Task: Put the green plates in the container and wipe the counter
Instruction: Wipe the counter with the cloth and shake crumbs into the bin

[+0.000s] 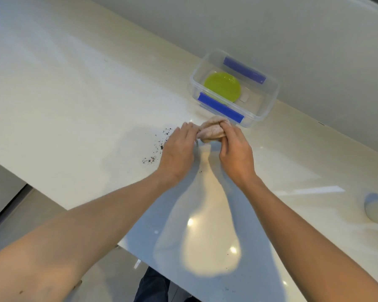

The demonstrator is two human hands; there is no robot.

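A green plate (223, 86) lies inside a clear plastic container (268, 105) with blue clips, at the back right of the white counter (74, 105). Just in front of the container, a bunched beige cloth (212, 130) is held between both hands. My left hand (178, 152) grips its left end and my right hand (236, 153) grips its right side. Dark crumbs (159, 144) are scattered on the counter just left of my left hand.
A grey wall runs behind the container. The counter's front edge runs diagonally from the left to the bottom centre, with floor below it. A round bluish shape (375, 210) shows at the right edge. A few specks lie near the counter's front.
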